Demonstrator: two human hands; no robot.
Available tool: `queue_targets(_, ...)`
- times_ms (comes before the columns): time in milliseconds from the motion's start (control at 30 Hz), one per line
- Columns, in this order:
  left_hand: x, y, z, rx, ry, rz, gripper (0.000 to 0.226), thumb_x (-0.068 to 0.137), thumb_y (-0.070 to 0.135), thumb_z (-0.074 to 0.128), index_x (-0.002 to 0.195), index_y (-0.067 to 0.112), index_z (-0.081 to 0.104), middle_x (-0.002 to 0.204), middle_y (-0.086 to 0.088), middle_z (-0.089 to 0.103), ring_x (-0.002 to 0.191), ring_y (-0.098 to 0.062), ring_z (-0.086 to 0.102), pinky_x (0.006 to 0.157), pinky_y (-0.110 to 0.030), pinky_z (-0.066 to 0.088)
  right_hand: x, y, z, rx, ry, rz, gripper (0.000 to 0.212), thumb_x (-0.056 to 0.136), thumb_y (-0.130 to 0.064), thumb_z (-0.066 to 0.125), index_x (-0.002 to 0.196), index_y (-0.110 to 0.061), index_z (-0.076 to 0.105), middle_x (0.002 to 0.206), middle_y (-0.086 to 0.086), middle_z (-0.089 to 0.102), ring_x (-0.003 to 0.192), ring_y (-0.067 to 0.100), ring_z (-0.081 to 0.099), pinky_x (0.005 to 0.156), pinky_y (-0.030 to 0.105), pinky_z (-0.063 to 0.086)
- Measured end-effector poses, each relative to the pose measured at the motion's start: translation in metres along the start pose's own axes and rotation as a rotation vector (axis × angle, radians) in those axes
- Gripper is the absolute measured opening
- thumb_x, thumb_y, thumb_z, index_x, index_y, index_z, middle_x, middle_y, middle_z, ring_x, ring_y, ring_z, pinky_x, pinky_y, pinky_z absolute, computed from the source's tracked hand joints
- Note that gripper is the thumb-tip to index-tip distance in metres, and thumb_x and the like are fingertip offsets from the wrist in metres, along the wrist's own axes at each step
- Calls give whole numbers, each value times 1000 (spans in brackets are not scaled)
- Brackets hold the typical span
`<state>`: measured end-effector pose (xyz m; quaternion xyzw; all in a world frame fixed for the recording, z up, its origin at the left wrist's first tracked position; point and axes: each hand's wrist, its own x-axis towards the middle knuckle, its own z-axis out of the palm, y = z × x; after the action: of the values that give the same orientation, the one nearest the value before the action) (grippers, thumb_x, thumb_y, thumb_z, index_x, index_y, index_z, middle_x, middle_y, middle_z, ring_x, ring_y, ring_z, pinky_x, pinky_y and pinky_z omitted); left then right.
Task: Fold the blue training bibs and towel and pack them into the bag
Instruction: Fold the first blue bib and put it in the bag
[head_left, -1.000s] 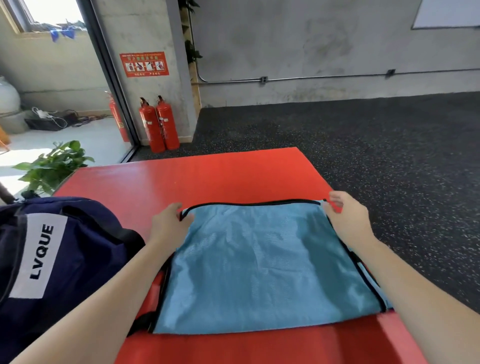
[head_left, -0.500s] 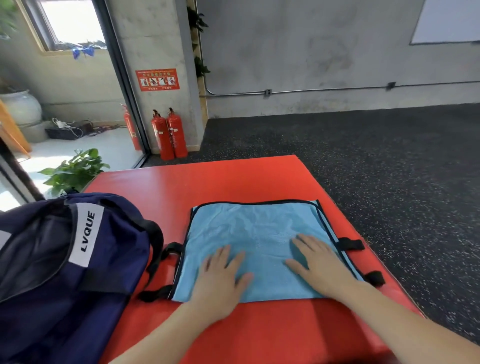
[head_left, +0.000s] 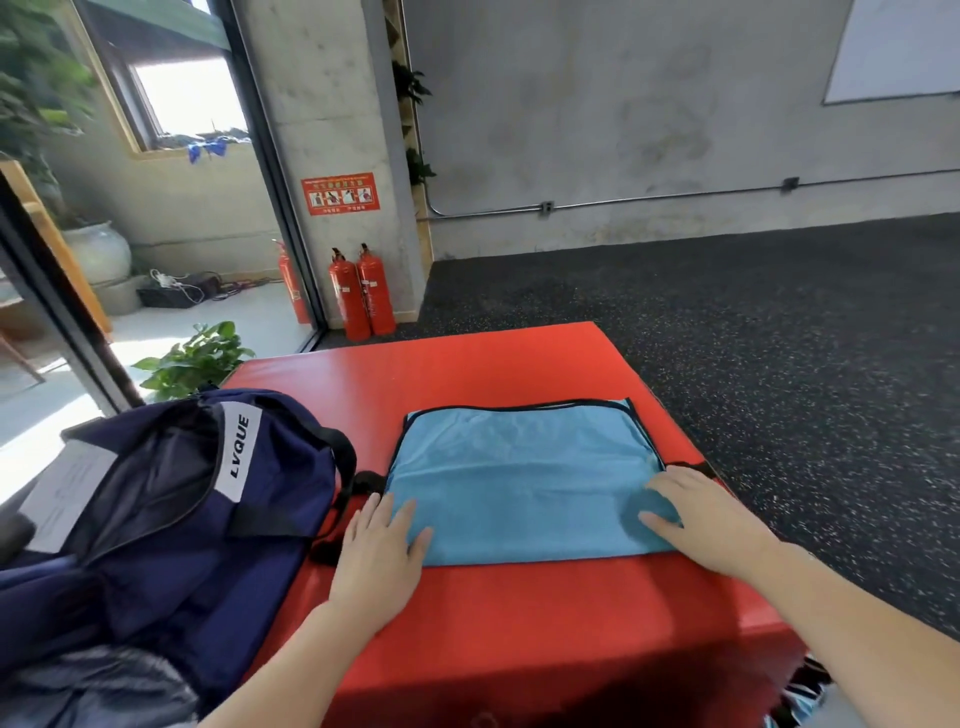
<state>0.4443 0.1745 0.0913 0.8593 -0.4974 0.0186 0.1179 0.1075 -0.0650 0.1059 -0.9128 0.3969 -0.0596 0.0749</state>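
A light blue towel (head_left: 519, 478) lies folded flat on top of a black-trimmed blue bib (head_left: 631, 410) on the red mat (head_left: 467, 374). My left hand (head_left: 382, 553) rests flat with straight fingers at the towel's near left corner. My right hand (head_left: 711, 514) presses flat on the near right corner. A navy bag (head_left: 171, 509) marked LVQUE stands open to the left, its black strap touching the bib's straps.
Two red fire extinguishers (head_left: 361, 291) stand by the concrete pillar beyond the mat. A potted plant (head_left: 197, 358) sits left of the mat's far corner. Dark speckled floor (head_left: 779, 338) lies to the right. Striped fabric (head_left: 800, 696) shows below the mat's near right corner.
My hands left the far corners, came to the near edge, then slid outward across the towel to its near corners. The camera has pulled back and tilted up.
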Motion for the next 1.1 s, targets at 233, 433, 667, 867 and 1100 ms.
queue_targets(233, -35, 20, 13, 42, 67, -161, 46, 88, 58, 56, 101, 16, 70, 101, -11, 59, 95, -36, 54, 78, -46, 48, -38, 17, -7, 112, -42, -51, 20, 81, -35, 68, 100, -35, 61, 106, -15, 62, 110, 13, 57, 101, 26, 42)
queue_targets(433, -8, 14, 21, 23, 121, -114, 52, 94, 60, 53, 119, 17, 64, 119, -8, 59, 112, -32, 50, 90, -46, 45, -44, 19, -10, 60, -43, -85, 28, 77, -36, 56, 103, -30, 67, 105, -18, 63, 107, 9, 55, 98, 30, 46)
queue_targets(667, 73, 14, 19, 4, -22, -7, 68, 99, 64, 33, 145, 15, 48, 147, -7, 48, 136, -31, 40, 113, -44, 32, -25, 19, 3, -69, 123, -152, 8, 82, -35, 70, 89, -30, 70, 93, -16, 66, 101, 12, 60, 82, 30, 44)
queue_targets(867, 164, 24, 29, -75, -170, 47, 79, 98, 67, 31, 155, 12, 32, 162, -12, 29, 150, -28, 23, 121, -47, 23, -1, 8, 15, -71, 258, -218, 14, 81, -38, 57, 81, -27, 65, 78, -14, 59, 82, 13, 59, 77, 28, 42)
queue_targets(1100, 177, 47, 35, -79, -146, 63, 67, 101, 62, 34, 155, 23, 31, 165, -17, 12, 151, -34, 17, 122, -53, 16, 23, -29, 17, -73, 251, -235, 18, 74, -39, 49, 67, -24, 57, 65, -7, 57, 61, 18, 59, 56, 30, 44)
